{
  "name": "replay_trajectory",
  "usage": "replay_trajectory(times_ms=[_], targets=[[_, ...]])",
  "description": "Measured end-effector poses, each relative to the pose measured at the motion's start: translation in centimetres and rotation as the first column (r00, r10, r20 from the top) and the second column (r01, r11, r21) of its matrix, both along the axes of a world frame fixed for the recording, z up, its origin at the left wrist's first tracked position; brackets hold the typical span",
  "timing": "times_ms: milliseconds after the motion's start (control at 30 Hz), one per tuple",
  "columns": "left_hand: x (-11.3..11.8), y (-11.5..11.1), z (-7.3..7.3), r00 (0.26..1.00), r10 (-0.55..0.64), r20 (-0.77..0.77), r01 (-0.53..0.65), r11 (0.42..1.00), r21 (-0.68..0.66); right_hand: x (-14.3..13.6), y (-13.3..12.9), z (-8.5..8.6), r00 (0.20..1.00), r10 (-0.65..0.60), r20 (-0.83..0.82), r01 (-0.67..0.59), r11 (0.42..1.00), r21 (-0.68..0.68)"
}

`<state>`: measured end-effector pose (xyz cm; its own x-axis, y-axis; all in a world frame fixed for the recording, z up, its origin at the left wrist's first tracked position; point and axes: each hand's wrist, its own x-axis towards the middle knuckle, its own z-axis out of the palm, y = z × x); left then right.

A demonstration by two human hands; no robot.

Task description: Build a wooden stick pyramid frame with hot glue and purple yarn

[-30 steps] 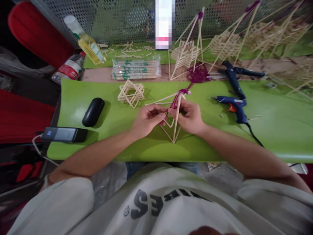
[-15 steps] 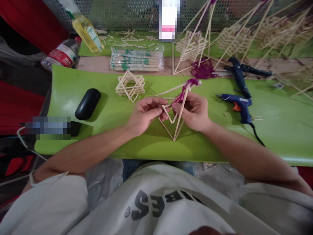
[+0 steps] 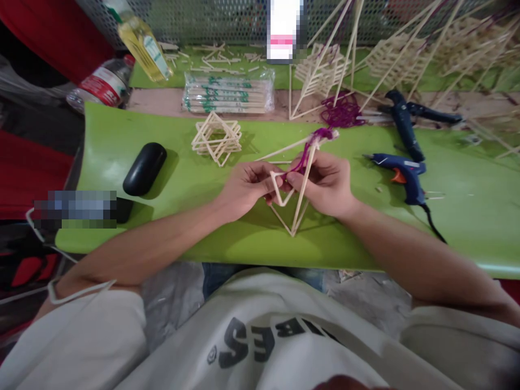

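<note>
Fingertips [image 3: 293,179] of the right hand [image 3: 328,181] pinch thin purple yarn [image 3: 303,160], mid-picture; those of the left hand [image 3: 246,190] clamp a small angular frame of pale wooden sticks [image 3: 277,190] just beside. It looks light, stiff, fragile at joints: best held mid-stick, gently.

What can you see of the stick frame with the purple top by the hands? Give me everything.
The stick frame looks wooden: pale, slim, straight sticks converge at the top, and lower sticks meet the front leg in a pointed corner. Purple yarn wraps the top, with strands running down toward the fingertips. It stands on the green table. The front leg crosses before the right hand; whether they touch is unclear. The hands hide part of its middle.
</note>
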<state>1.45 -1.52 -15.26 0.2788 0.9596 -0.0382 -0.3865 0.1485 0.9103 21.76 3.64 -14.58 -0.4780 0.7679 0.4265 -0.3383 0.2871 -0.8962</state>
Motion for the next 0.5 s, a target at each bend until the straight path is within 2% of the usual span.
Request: replay_trajectory(times_ms=[167, 300, 500], targets=[[-0.15, -0.03, 0.05, 0.996, -0.041, 0.076, 0.040, 0.999, 0.011, 0.25, 0.14, -0.36, 0.999, 0.043, -0.024, -0.042, 0.998, 0.046], [-0.24, -0.12, -0.05, 0.990, -0.075, 0.118, 0.083, 0.995, -0.060, 0.45, 0.32, -0.49, 1.000, 0.010, 0.019, -0.011, 0.997, 0.081], [0.00, -0.27, -0.09, 0.991, -0.061, 0.117, 0.069, 0.995, -0.069, 0.66, 0.57, -0.57, 0.998, 0.056, 0.015, -0.057, 0.993, 0.100]])
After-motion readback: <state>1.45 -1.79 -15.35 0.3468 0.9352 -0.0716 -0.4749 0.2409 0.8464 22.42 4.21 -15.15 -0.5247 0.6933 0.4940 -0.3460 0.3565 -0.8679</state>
